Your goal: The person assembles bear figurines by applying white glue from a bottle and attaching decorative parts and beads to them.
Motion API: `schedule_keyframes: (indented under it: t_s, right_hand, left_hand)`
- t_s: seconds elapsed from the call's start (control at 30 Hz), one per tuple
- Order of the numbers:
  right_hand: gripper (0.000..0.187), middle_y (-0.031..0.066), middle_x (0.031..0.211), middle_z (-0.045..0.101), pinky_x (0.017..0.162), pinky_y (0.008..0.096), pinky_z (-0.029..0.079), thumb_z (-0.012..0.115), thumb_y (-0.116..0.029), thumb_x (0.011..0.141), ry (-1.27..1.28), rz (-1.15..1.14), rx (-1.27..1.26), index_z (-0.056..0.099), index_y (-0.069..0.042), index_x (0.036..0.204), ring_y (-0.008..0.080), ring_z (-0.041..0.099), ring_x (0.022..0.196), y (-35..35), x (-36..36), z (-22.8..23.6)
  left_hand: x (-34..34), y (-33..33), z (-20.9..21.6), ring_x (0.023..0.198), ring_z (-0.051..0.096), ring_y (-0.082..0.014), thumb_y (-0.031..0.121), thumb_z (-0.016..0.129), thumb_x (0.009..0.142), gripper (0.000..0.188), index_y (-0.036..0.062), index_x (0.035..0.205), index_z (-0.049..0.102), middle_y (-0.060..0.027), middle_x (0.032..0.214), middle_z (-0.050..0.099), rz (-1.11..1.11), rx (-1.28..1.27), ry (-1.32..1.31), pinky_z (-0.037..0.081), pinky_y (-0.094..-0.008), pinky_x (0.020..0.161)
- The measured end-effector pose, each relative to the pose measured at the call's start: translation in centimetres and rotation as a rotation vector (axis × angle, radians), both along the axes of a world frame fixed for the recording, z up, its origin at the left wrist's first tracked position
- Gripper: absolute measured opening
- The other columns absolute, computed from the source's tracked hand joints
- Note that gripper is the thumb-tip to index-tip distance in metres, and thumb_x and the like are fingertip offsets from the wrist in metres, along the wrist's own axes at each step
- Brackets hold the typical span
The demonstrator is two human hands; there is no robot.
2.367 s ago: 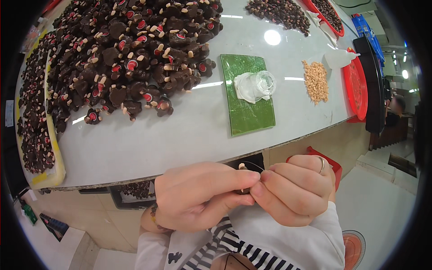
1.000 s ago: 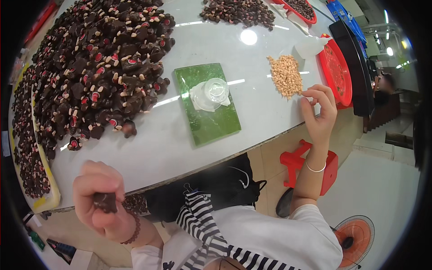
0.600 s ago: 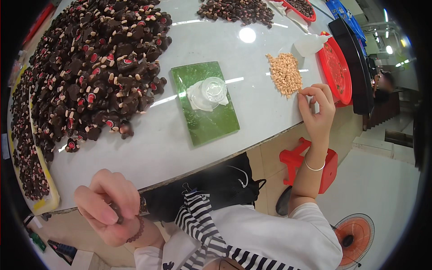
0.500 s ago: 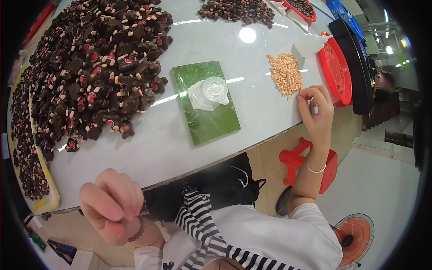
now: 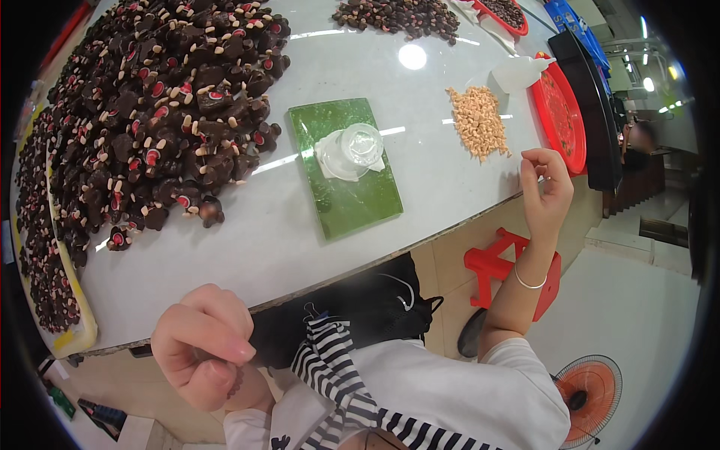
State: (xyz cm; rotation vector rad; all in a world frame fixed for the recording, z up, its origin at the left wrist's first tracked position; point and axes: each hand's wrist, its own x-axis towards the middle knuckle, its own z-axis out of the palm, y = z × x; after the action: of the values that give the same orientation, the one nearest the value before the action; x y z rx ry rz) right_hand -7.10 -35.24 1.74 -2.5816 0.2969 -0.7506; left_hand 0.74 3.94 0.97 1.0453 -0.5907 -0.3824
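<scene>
My left hand [image 5: 202, 349] is held just off the table's near edge, fingers curled in tightly; whatever may be inside is hidden. My right hand [image 5: 549, 187] is beside the table edge at the right, thumb and index finger pinched together; anything between them is too small to make out. Just beyond it lies a heap of small cream-coloured pieces [image 5: 478, 124]. Between the hands, a clear plastic cup [image 5: 361, 146] sits on a white pad on a green rectangular board [image 5: 352, 206]. A large heap of dark brown figures [image 5: 157, 127] with red and cream parts covers the left side.
A white squeeze bottle [image 5: 519, 75] lies beside a red tray [image 5: 564, 124] at the right. Small brown pieces [image 5: 397, 16] are heaped at the far side. Below the table edge are a red stool [image 5: 491, 262] and an orange fan [image 5: 589, 397].
My right hand has shifted right, away from the cream pieces. My left hand has moved slightly right and turned, still closed.
</scene>
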Motion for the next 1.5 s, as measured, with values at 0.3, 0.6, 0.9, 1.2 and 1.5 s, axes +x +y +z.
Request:
schedule_keyframes:
  t_s: [0.3, 0.6, 0.9, 1.2, 1.5]
  right_hand:
    - [0.012, 0.0058, 0.083, 0.060, 0.056, 0.0239, 0.041, 0.062, 0.002, 0.076, 0.084, -0.031, -0.013, 0.064, 0.000, 0.088, 0.0128, 0.055, 0.071, 0.6, 0.6, -0.1]
    - [0.004, 0.0100, 0.079, 0.062, 0.061, 0.0231, 0.045, 0.062, 0.001, 0.079, -0.119, 0.055, 0.142, 0.062, 0.005, 0.082, 0.0154, 0.058, 0.069, 4.1, 1.0, 1.1]
    - [0.009, 0.0149, 0.100, 0.059, 0.077, 0.0335, 0.047, 0.069, -0.002, 0.074, -0.058, 0.919, 0.855, 0.067, -0.003, 0.083, 0.0264, 0.058, 0.089, 14.6, 3.0, 1.6]
    - [0.023, 0.0136, 0.102, 0.058, 0.074, 0.0342, 0.046, 0.070, -0.001, 0.066, -0.118, 0.902, 0.680, 0.067, -0.005, 0.088, 0.0259, 0.055, 0.087, 16.3, 3.2, 0.4]
    - [0.024, 0.0110, 0.092, 0.059, 0.064, 0.0308, 0.046, 0.069, 0.003, 0.061, -0.169, 0.837, 0.438, 0.066, -0.003, 0.083, 0.0235, 0.055, 0.075, 15.7, 3.7, 1.5]
  left_hand:
    - [0.0, -0.3, -0.4, 0.055, 0.035, -0.0066, 0.023, 0.055, 0.089, 0.021, 0.0052, 0.087, 0.045, -0.0028, 0.071, 0.044, 0.007, 0.018, -0.009, 0.030, -0.0196, 0.049]
    - [-1.3, -1.9, 0.5, 0.056, 0.045, -0.0116, 0.010, 0.060, 0.075, 0.015, -0.0029, 0.082, 0.060, -0.0096, 0.071, 0.057, 0.224, -0.074, 0.213, 0.034, -0.0224, 0.049]
    - [-1.6, -6.1, 0.4, 0.066, 0.052, -0.0204, -0.002, 0.054, 0.080, 0.014, 0.0009, 0.092, 0.060, -0.0081, 0.081, 0.056, -0.111, 0.239, 0.028, 0.041, -0.0274, 0.059]
    - [-2.0, -6.4, -0.4, 0.062, 0.051, -0.0196, 0.001, 0.055, 0.083, 0.008, 0.0013, 0.091, 0.058, -0.0085, 0.077, 0.053, 0.002, 0.143, -0.096, 0.041, -0.0266, 0.055]
    - [-1.9, -6.4, 0.3, 0.054, 0.052, -0.0239, 0.000, 0.056, 0.079, 0.002, 0.0017, 0.080, 0.056, -0.0090, 0.065, 0.051, 0.042, 0.326, -0.146, 0.040, -0.0325, 0.048]
